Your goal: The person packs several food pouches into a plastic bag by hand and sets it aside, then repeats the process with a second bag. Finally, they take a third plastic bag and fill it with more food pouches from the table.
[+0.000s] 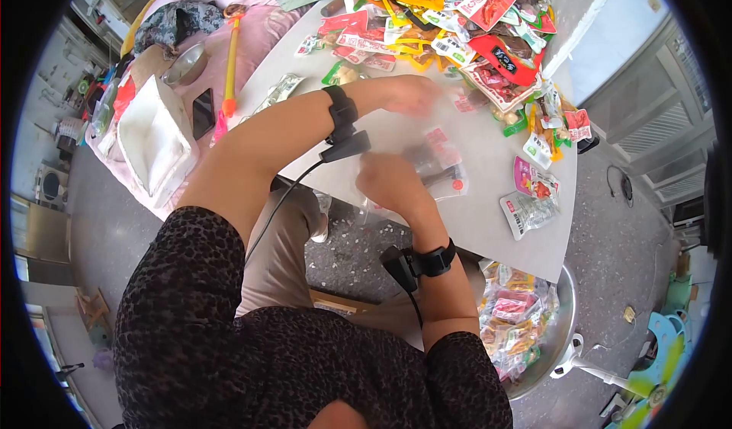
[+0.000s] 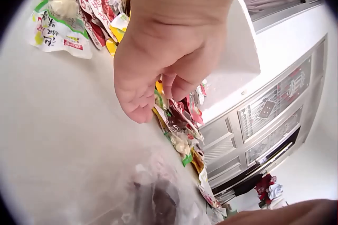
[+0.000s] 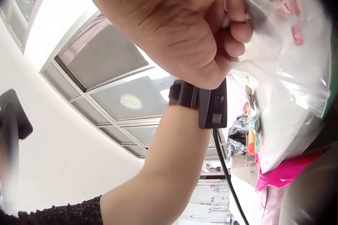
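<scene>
My right hand (image 1: 390, 185) grips the edge of a clear plastic bag (image 3: 285, 69), its fingers curled tight into the film in the right wrist view. Dark and pink-printed packets show through the bag, which lies over the table by that hand. Blurred in the head view, my left hand (image 1: 412, 96) reaches over the table toward the heap of snack packets (image 1: 499, 78). Its fingers (image 2: 138, 113) bend loosely downward in the left wrist view, with nothing seen held. Close beyond its fingertips is a small red-and-white packet (image 1: 467, 101).
A white foam box (image 1: 583, 17) at the back overflows with packets. Two packets (image 1: 530, 200) lie near the table's right edge. Below it, a metal basin (image 1: 566, 307) holds filled clear bags. On the left, a pink-covered surface bears another foam box (image 1: 156, 136) and a phone (image 1: 203, 113).
</scene>
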A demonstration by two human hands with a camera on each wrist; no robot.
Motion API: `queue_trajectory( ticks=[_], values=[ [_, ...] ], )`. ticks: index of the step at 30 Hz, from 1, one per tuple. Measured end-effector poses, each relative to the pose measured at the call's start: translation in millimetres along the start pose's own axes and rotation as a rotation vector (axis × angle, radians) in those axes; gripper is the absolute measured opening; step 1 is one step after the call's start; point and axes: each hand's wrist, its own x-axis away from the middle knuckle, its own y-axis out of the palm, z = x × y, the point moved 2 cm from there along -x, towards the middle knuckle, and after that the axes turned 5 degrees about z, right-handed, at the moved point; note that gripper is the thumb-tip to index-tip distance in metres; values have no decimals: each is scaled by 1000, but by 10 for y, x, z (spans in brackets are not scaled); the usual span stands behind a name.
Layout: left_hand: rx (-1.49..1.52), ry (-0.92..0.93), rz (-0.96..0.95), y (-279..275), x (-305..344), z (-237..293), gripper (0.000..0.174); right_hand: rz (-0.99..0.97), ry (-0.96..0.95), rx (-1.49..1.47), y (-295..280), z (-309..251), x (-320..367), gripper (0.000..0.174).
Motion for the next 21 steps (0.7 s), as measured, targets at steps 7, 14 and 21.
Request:
queue_trajectory(
  ticks=[7,14,21],
  values=[
    [62,303,-59,100,-631,-128,25,-2,10,-12,-31,40,17,15],
    [14,411,142,-15,-400,-54,12,-23,3,-30,-51,42,13,14],
    [274,270,387,-341,800,65,12,-67,11,-39,-3,47,-14,15]
  ],
)
